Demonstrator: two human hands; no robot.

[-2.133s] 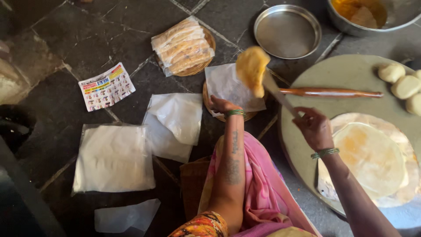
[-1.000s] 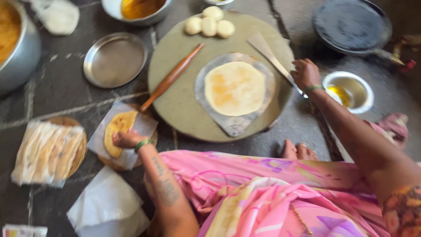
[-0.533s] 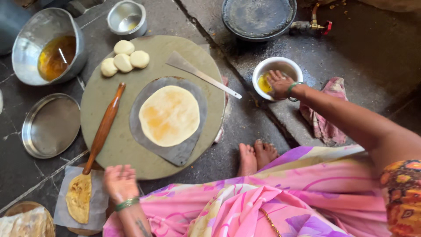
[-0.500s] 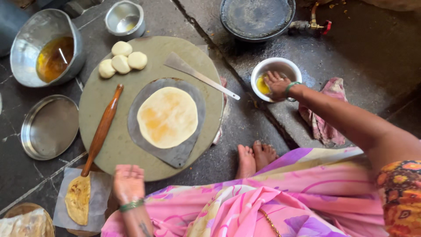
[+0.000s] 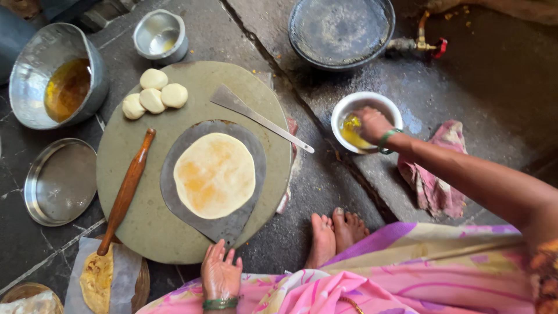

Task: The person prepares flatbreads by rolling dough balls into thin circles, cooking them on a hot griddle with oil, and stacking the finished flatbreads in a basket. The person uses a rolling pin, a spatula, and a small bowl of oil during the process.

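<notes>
Rolled-out pale flatbread lies on a grey sheet on the round stone rolling board, centre frame. Left hand rests at the board's near edge, fingers loosely spread, holding nothing. Farther off, right hand dips bunched fingers into the small white bowl of yellow oil.

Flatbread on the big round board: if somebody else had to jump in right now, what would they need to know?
Right hand: fingers dipped in the small white bowl of yellow oil, holding nothing solid.
Left hand: open, resting at the near edge of the round board.
Rolled flatbread lies flat on a grey sheet on the board. Rolling pin and flat spatula lie beside it.
Done: one flatbread rolled out.
Left: four dough balls still unrolled; the dark pan is empty.
</notes>
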